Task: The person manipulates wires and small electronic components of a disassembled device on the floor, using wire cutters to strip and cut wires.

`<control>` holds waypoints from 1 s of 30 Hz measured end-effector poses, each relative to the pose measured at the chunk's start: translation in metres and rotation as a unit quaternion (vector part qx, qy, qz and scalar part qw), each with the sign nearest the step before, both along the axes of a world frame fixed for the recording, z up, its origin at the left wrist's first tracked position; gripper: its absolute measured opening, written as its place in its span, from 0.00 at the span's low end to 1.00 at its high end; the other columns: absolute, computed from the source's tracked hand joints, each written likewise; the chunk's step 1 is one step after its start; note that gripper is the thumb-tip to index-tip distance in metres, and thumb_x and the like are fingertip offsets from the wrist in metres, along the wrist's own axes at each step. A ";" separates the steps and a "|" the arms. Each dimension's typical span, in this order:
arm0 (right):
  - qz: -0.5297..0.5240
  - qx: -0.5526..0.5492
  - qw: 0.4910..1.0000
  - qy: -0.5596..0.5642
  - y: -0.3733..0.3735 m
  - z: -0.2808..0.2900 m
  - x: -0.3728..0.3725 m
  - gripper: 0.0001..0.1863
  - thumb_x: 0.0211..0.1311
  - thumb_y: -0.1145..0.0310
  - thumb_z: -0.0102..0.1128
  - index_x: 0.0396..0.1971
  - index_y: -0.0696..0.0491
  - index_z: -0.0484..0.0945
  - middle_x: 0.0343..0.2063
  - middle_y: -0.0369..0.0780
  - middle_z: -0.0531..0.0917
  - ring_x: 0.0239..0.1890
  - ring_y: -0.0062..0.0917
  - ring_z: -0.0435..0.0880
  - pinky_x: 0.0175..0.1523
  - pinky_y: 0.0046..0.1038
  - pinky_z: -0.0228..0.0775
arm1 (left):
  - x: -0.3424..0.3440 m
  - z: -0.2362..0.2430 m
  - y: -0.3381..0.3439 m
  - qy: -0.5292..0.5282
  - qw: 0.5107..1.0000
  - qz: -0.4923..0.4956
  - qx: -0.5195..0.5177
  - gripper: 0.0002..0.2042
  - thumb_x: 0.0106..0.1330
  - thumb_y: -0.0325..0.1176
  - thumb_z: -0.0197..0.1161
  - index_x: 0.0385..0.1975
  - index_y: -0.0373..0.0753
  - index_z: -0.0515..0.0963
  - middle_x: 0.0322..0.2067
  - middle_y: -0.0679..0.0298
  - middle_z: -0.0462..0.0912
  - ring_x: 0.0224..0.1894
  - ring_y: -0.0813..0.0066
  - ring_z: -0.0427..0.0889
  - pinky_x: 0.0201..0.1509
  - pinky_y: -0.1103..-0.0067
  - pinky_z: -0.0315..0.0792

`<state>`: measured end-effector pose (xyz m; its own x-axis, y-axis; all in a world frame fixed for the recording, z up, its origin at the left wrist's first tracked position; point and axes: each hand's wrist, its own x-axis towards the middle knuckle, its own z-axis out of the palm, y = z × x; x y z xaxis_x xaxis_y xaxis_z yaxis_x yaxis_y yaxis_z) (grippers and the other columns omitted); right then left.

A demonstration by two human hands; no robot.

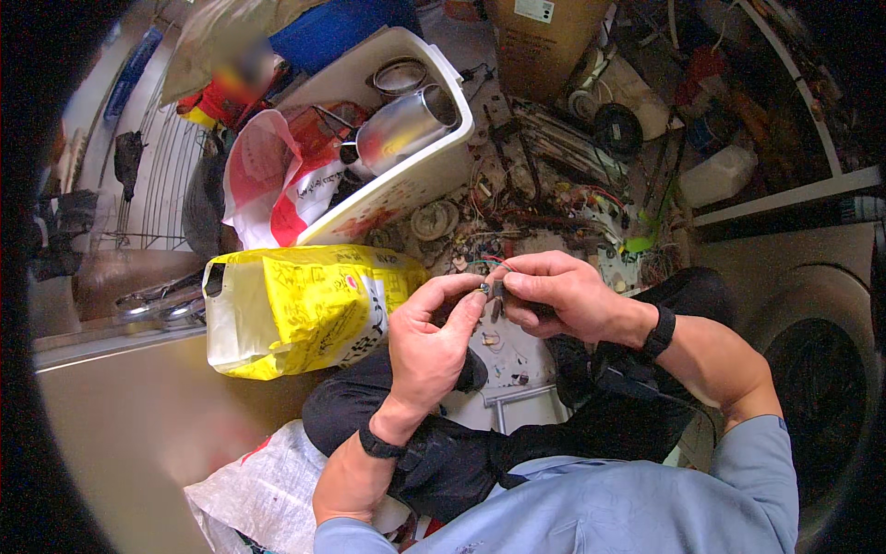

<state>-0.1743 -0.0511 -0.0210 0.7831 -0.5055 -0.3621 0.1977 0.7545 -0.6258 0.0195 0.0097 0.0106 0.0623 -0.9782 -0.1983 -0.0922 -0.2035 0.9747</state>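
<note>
Both hands meet in front of me, above the littered floor. My left hand (429, 332) is closed, thumb and forefinger pinching a tiny metallic-looking part (484, 288). Close beside it, my right hand (568, 297) is closed on a small dark block-shaped piece (499, 290). Thin red and green wires (496, 261) run by the right fingertips; where they join is hidden. What exactly the two small parts are is too small to make out.
Left stands a yellow plastic bag (305, 314); behind it, a white bin (397, 189) holds a metal cylinder (406, 129). Loose wires and scrap parts (572, 217) cover the floor ahead. A cardboard box (546, 46) stands at the back, a front-loading washing machine (812, 277) on the right.
</note>
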 end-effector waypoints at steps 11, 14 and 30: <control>-0.058 -0.230 0.951 0.200 -0.010 0.006 0.007 0.13 0.71 0.69 0.52 0.48 0.55 0.83 0.22 0.27 0.73 0.23 0.09 0.67 0.28 0.17 0.58 | 0.032 0.008 -0.020 0.022 0.990 0.124 -0.060 0.09 0.68 0.27 0.63 0.44 0.32 0.81 0.31 0.66 0.83 0.33 0.82 0.80 0.40 0.84 0.74; -0.043 -0.235 0.943 0.231 -0.007 0.000 0.008 0.13 0.70 0.71 0.53 0.47 0.56 0.83 0.24 0.30 0.77 0.25 0.12 0.71 0.31 0.19 0.65 | 0.048 0.012 -0.024 0.036 0.983 0.154 -0.095 0.09 0.68 0.27 0.63 0.44 0.31 0.81 0.32 0.65 0.84 0.33 0.81 0.81 0.40 0.84 0.74; 0.140 -0.593 0.752 0.250 0.031 -0.024 0.019 0.15 0.68 0.59 0.62 0.35 0.58 0.83 0.24 0.51 0.80 0.25 0.48 0.79 0.30 0.37 0.71 | 0.064 0.008 -0.023 0.142 0.966 0.157 -0.151 0.08 0.65 0.26 0.65 0.41 0.31 0.82 0.30 0.64 0.85 0.32 0.80 0.81 0.42 0.85 0.73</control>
<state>-0.1553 -0.0203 -0.0450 0.8350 -0.5456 -0.0714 -0.3496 -0.4258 -0.8346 0.0839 -0.0137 0.0185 0.3493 -0.9361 0.0402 0.2076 0.1191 0.9709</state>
